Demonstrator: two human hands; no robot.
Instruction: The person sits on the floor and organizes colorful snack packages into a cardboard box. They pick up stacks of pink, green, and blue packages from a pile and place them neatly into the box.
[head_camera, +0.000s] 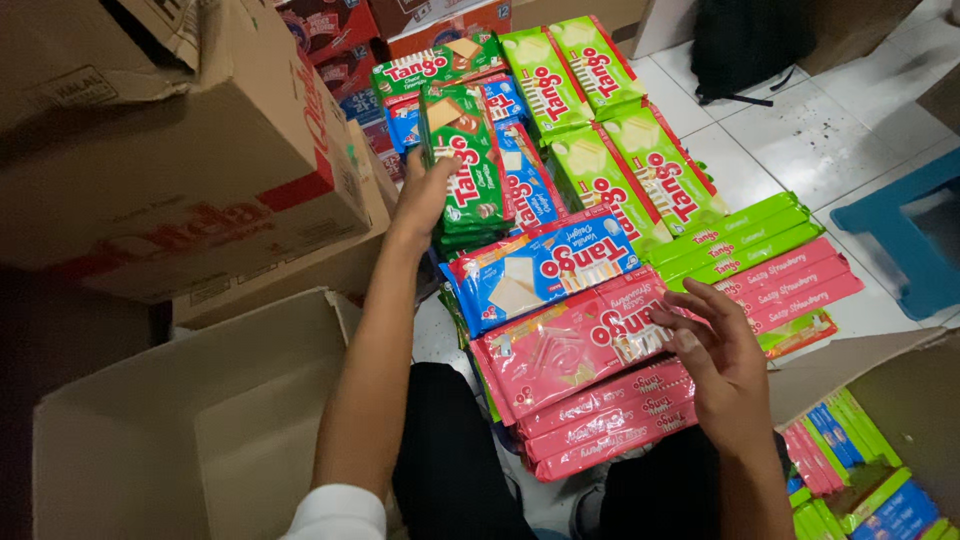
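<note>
My left hand (423, 188) reaches forward and grips the left edge of a dark green wafer pack (465, 165) lying on top of a small stack. My right hand (718, 352) hovers with fingers spread over the right end of a stack of pink wafer packs (570, 350) near my knees, touching the top one. A blue wafer pack (540, 265) lies between the two stacks. Light green packs (625, 165) lie in rows further back.
An open cardboard box (200, 430) stands at lower left, with larger brown cartons (150, 150) stacked above it. Another open box (870, 450) at lower right holds several upright packs. Edge-on green and pink packs (770, 265) sit at right. A blue stool (905, 235) and black bag (745, 45) stand on white floor tiles.
</note>
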